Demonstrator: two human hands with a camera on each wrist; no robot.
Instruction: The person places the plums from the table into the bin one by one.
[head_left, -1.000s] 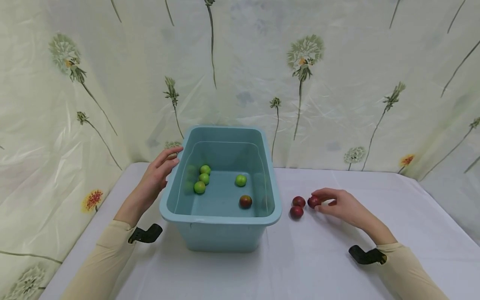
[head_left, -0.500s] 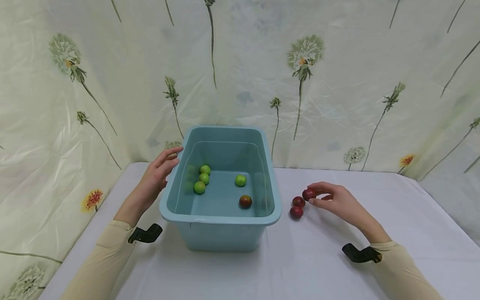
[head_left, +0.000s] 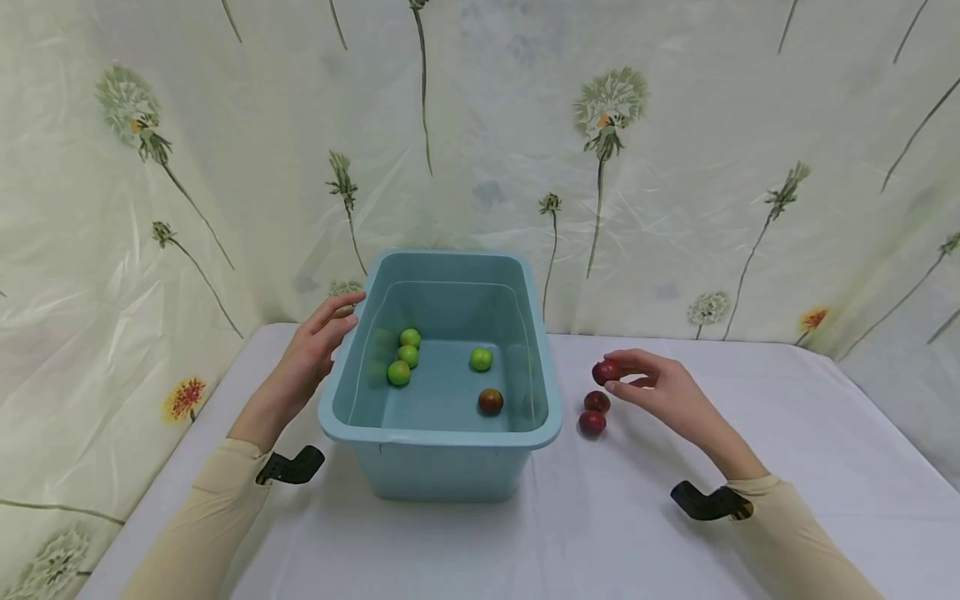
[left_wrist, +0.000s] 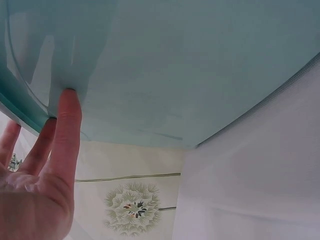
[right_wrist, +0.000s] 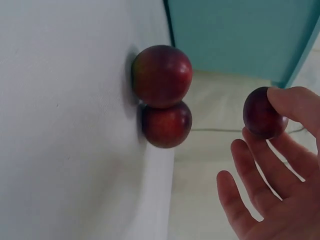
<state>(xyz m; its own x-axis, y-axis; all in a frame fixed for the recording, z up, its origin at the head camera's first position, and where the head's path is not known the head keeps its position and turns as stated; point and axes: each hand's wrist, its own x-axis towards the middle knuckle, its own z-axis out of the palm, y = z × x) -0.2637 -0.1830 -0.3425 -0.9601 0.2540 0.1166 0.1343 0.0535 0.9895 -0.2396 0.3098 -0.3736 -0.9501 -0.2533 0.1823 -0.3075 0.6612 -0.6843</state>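
Observation:
A dark red plum (head_left: 605, 372) is pinched between the thumb and fingers of my right hand (head_left: 660, 396), raised off the table to the right of the tub. Two more red plums sit on the cloth below it, a nearer plum (head_left: 592, 422) touching a farther plum (head_left: 597, 402). My left hand (head_left: 306, 362) rests its fingertips on the left side of the blue plastic tub (head_left: 442, 437); the left wrist view shows fairly straight fingers (left_wrist: 69, 125) touching the wall under the rim. Inside the tub are several green fruits (head_left: 399, 372) and one reddish-brown fruit (head_left: 491, 402).
A white cloth (head_left: 615, 525) covers the table. Behind it hangs a pale curtain (head_left: 480, 125) printed with dandelions, close to the tub's back. Each wrist carries a black strap mount, such as the right mount (head_left: 708, 502).
My right hand has lifted the plum off the cloth and carried it left and up, above the two other plums. The left hand and the tub have stayed in place.

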